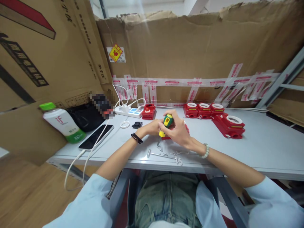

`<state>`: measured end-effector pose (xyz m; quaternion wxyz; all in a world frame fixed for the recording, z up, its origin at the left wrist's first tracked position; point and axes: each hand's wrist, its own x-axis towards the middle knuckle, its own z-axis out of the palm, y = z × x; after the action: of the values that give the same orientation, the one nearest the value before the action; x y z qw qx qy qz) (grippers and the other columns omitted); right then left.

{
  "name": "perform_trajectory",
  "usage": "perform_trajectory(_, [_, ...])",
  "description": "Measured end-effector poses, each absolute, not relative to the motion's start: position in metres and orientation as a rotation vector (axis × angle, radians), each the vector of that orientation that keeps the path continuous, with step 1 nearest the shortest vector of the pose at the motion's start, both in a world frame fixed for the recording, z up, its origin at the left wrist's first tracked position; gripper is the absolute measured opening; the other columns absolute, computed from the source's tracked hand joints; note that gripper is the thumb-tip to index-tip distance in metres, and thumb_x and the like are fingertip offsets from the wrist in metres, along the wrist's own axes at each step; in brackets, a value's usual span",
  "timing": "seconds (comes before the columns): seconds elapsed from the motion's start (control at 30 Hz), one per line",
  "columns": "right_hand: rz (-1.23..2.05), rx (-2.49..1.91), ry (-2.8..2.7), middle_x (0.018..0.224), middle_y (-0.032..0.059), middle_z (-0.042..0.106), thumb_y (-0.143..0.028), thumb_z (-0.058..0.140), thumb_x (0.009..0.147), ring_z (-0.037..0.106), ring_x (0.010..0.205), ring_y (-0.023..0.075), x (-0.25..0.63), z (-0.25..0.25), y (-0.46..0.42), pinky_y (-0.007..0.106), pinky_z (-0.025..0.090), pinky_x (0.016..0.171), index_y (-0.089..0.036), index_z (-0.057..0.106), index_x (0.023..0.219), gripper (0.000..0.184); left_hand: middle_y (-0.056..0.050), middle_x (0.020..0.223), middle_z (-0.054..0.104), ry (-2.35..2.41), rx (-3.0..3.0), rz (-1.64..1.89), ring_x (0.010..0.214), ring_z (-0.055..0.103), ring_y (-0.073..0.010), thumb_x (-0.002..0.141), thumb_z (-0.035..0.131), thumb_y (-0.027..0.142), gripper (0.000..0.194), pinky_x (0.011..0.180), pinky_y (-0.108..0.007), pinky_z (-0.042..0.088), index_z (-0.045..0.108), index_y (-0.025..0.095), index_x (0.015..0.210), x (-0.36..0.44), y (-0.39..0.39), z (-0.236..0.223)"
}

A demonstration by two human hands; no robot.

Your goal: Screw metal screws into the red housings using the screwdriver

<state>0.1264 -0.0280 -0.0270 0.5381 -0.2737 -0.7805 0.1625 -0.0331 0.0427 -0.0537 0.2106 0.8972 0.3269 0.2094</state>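
Note:
My right hand (178,130) is closed around the green and yellow handle of a screwdriver (168,120), held over a red housing (167,138). My left hand (153,127) comes in from the left and grips the same housing, its fingertips partly hidden behind the screwdriver. Most of this housing is covered by my hands. A small yellow piece (162,134) shows just below the handle. Nearer me on the table lie several small screws (160,148), a metal T-handle wrench (156,154) and a white coiled cord (178,159).
More red housings with white rings (204,110) stand at the back right, one larger (229,126). Left of my hands are a white ring (124,124), a black part (137,125), another red housing (148,111), a power strip (129,110), a phone (97,136) and a bottle (62,123).

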Motion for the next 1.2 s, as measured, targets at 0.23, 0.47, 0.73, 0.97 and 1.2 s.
perform_trajectory(0.23, [0.399, -0.696, -1.787, 0.068, -0.0072, 0.044, -0.029, 0.066, 0.080, 0.042, 0.055, 0.0091, 0.132, -0.019, -0.033, 0.024, 0.041, 0.050, -0.025, 0.046, 0.100, 0.029, -0.002, 0.077, 0.061, 0.977, 2.453, 0.580, 0.069, 0.054, -0.0160, 0.068, 0.074, 0.045, 0.039, 0.064, -0.030, 0.047, 0.057, 0.015, 0.086, -0.031, 0.038, -0.052])
perform_trajectory(0.47, [0.373, -0.696, -1.727, 0.067, -0.0075, 0.041, -0.029, 0.068, 0.078, 0.041, 0.052, 0.0087, 0.140, -0.011, -0.031, 0.023, 0.038, 0.045, -0.026, 0.047, 0.100, 0.030, -0.004, 0.084, 0.062, 0.976, 2.424, 0.599, 0.076, 0.056, -0.0198, 0.065, 0.076, 0.058, 0.059, 0.069, -0.031, 0.047, 0.059, 0.014, 0.101, -0.030, 0.032, -0.046])
perform_trajectory(0.73, [0.244, -0.690, -1.640, 0.069, -0.0060, 0.043, -0.031, 0.067, 0.080, 0.043, 0.053, 0.0088, 0.148, 0.010, -0.032, 0.024, 0.039, 0.046, -0.025, 0.048, 0.096, 0.025, -0.006, 0.090, 0.064, 1.044, 2.388, 0.613, 0.081, 0.059, -0.0230, 0.060, 0.078, 0.064, 0.069, 0.075, -0.035, 0.048, 0.059, 0.014, 0.104, -0.031, 0.032, -0.048])
perform_trajectory(0.97, [0.024, -0.737, -1.536, 0.072, -0.0038, 0.044, -0.029, 0.066, 0.079, 0.043, 0.057, 0.0107, 0.158, 0.032, -0.003, 0.027, 0.040, 0.051, -0.024, 0.049, 0.093, 0.023, -0.008, 0.104, 0.062, 1.096, 2.160, 0.697, 0.095, 0.061, -0.0253, 0.052, 0.087, 0.056, 0.102, 0.083, -0.039, 0.049, 0.036, 0.017, 0.131, -0.027, 0.025, -0.052])
perform_trajectory(1.2, [0.025, -0.824, -1.588, 0.069, -0.0058, 0.047, -0.029, 0.065, 0.077, 0.044, 0.056, 0.0106, 0.155, 0.022, 0.029, 0.028, 0.041, 0.057, -0.023, 0.050, 0.094, 0.023, -0.008, 0.102, 0.061, 1.103, 2.101, 0.711, 0.093, 0.061, -0.0255, 0.051, 0.087, 0.057, 0.105, 0.085, -0.041, 0.048, 0.033, 0.017, 0.132, -0.023, 0.025, -0.055])
